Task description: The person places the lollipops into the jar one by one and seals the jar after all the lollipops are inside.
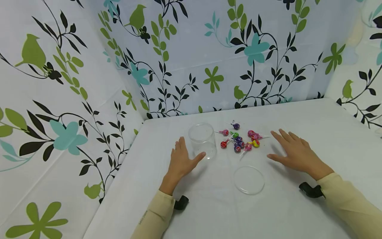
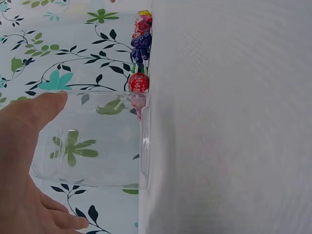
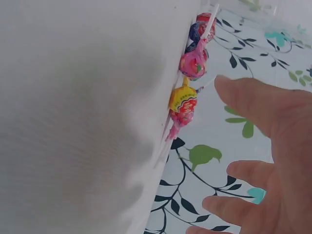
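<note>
My left hand (image 1: 181, 162) is beside the clear plastic jar (image 1: 206, 149), its fingers extended and its thumb overlapping the jar's lower side in the head view. The jar stands upright, its walls see-through. To its right lies a loose group of wrapped lollipops (image 1: 238, 142) in red, purple, pink, green and yellow. My right hand (image 1: 298, 154) hovers at the right of the candies with fingers spread and nothing held. In the right wrist view, its thumb points toward a yellow-and-red lollipop (image 3: 183, 100).
A clear round lid (image 1: 249, 193) lies flat on the white-covered table (image 1: 215, 209), nearer to me than the lollipops. Patterned cloth (image 1: 185, 46) with leaves and birds hangs behind and at both sides. Each wrist wears a black camera mount (image 1: 311, 190).
</note>
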